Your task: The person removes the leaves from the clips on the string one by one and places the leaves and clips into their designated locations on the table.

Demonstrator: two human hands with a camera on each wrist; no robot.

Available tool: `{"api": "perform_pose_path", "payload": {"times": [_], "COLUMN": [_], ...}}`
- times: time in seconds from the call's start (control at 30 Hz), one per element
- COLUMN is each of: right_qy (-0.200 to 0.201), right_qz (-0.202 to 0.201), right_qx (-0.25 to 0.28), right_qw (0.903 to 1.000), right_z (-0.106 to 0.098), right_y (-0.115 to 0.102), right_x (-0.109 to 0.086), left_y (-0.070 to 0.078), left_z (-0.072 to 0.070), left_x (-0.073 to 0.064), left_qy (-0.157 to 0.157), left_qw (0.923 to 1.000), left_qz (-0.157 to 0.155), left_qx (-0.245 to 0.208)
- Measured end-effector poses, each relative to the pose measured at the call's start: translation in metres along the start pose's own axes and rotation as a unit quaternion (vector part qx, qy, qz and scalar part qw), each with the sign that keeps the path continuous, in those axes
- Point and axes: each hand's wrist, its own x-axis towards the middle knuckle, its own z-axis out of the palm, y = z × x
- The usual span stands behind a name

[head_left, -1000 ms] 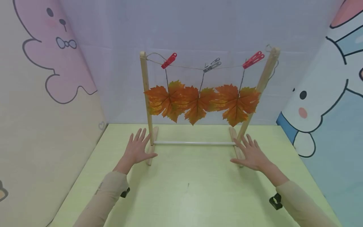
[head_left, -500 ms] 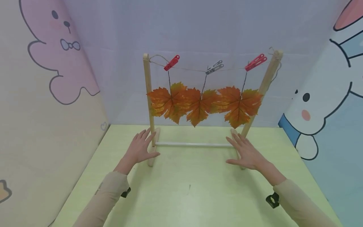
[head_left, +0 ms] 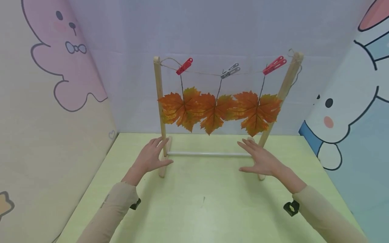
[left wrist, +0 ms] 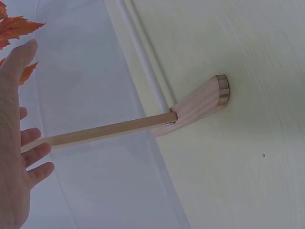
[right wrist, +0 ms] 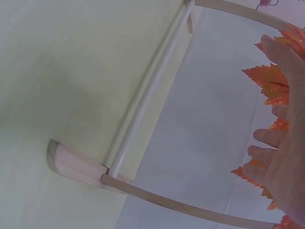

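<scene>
A small wooden drying rack (head_left: 160,101) stands on a pale green table (head_left: 200,202) between a person's two hands, a string across its top. The left hand (head_left: 151,157), fingers straight and holding nothing, hovers just beside the rack's left post and foot. Above and between the hands, a red clip (head_left: 184,66), a grey clip (head_left: 230,72) and a second red clip (head_left: 274,65) pin three orange maple leaves (head_left: 214,111) to the string. The right hand (head_left: 260,160), likewise flat and released, sits by the rack's right foot (right wrist: 71,164).
</scene>
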Motion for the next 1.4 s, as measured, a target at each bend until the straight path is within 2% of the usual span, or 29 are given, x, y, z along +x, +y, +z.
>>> {"api": "perform_pose_path", "payload": {"times": [0.3, 0.43, 0.7, 0.93, 1.07, 1.2, 1.4], "right_qy": [-0.006, -0.011, -0.006, -0.005, -0.006, 0.002, 0.014], "right_qz": [0.006, 0.002, -0.024, -0.026, -0.029, -0.036, -0.055], "right_qx": [0.014, 0.012, 0.009, -0.006, -0.006, -0.005, -0.012], "right_qw": [0.9999, 0.9999, 0.9997, 0.9996, 0.9996, 0.9993, 0.9983], "right_z": [-0.017, -0.022, -0.033, -0.045, -0.051, -0.057, -0.062], "right_y": [-0.009, -0.013, -0.023, -0.027, -0.031, -0.034, -0.039], "right_x": [0.009, 0.011, 0.019, 0.025, 0.026, 0.028, 0.033], "left_y": [0.008, 0.01, 0.009, 0.012, 0.015, 0.018, 0.024], "left_z": [-0.01, -0.013, -0.02, -0.031, -0.033, -0.035, -0.047], "left_x": [0.004, 0.006, 0.013, 0.021, 0.025, 0.028, 0.036], "left_qy": [0.028, 0.03, 0.07, 0.082, 0.091, 0.1, 0.105], "left_qw": [0.9994, 0.9993, 0.9958, 0.9948, 0.9937, 0.9922, 0.9916], "left_qz": [0.018, 0.022, 0.058, 0.06, 0.065, 0.072, 0.066], "left_qx": [-0.012, -0.009, 0.011, 0.005, -0.009, -0.018, -0.037]}}
